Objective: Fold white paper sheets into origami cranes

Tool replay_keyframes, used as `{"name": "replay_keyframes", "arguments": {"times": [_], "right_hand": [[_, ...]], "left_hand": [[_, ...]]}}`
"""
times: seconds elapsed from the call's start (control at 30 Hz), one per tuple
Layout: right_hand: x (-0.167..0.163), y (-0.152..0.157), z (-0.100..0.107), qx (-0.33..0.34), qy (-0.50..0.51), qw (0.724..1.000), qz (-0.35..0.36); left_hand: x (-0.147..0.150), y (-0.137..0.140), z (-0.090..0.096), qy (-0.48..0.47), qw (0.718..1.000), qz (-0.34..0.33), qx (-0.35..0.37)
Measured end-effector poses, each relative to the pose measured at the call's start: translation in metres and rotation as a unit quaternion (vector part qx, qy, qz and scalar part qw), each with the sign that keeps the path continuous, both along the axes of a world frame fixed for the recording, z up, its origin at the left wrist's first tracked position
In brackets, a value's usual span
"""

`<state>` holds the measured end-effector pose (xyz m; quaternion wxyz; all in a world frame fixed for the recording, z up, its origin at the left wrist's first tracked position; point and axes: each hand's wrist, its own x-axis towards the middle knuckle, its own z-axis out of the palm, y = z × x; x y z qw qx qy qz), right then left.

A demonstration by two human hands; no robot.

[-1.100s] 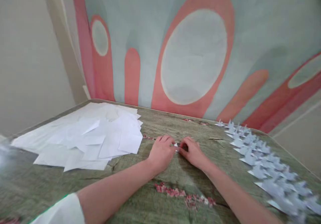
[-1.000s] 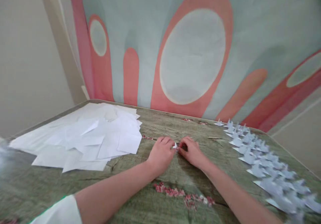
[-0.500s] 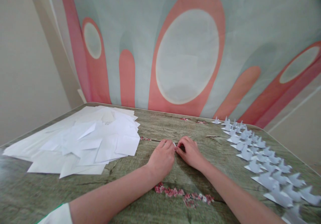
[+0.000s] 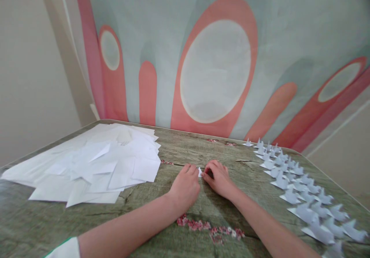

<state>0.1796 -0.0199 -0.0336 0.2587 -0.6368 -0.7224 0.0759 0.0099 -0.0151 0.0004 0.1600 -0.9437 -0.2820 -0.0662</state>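
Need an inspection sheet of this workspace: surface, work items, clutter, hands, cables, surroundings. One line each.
Surface: grey-brown wood-look table with pink flower clusters that look printed.
Work items: small white folded paper piece between the hands; rows of white folded paper birds along the right side.
Clutter: heap of loose white paper sheets at left, overlapping at odd angles.
Hands: left hand at the piece's left, right hand at its right; exact grip too small to tell.
Cables: nothing seen.
Surroundings: pale green wall panel behind, with coral shapes and whitish ovals; plain beige wall at left.
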Motion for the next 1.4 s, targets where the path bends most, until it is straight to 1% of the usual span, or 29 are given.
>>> {"name": "replay_keyframes", "arguments": {"times": [0.17, 0.27, 0.47, 0.63, 0.77, 0.87, 0.97, 1.13, 1.4], "right_hand": [[0.000, 0.002, -0.001, -0.002, 0.032, 0.999, -0.015], [-0.002, 0.001, -0.001, 0.008, 0.034, 0.999, -0.021], [-0.010, -0.002, 0.001, 0.016, 0.028, 0.999, -0.017], [-0.011, -0.001, 0.003, 0.006, 0.047, 0.999, -0.026], [-0.011, -0.001, 0.004, 0.000, 0.054, 0.998, -0.034], [-0.012, -0.003, 0.005, 0.002, 0.059, 0.998, -0.034], [-0.012, -0.003, 0.004, 0.012, 0.074, 0.997, -0.033], [-0.009, 0.000, 0.000, 0.023, 0.128, 0.991, -0.034], [-0.007, 0.002, -0.001, 0.026, 0.129, 0.991, -0.016]], "left_hand": [[-0.001, 0.002, -0.005, -0.004, 1.000, -0.012, 0.010], [-0.001, 0.002, -0.007, -0.008, 1.000, -0.016, 0.012], [-0.002, 0.002, -0.001, -0.031, 0.999, 0.006, -0.033], [-0.008, 0.007, -0.001, -0.107, 0.990, 0.025, -0.091], [-0.011, 0.017, -0.010, -0.214, 0.962, 0.087, -0.143], [-0.011, 0.023, -0.016, -0.262, 0.946, 0.115, -0.151], [-0.011, 0.024, -0.017, -0.266, 0.943, 0.119, -0.162], [-0.013, 0.024, -0.016, -0.251, 0.944, 0.102, -0.187], [-0.012, 0.024, -0.015, -0.259, 0.940, 0.097, -0.199]]}}
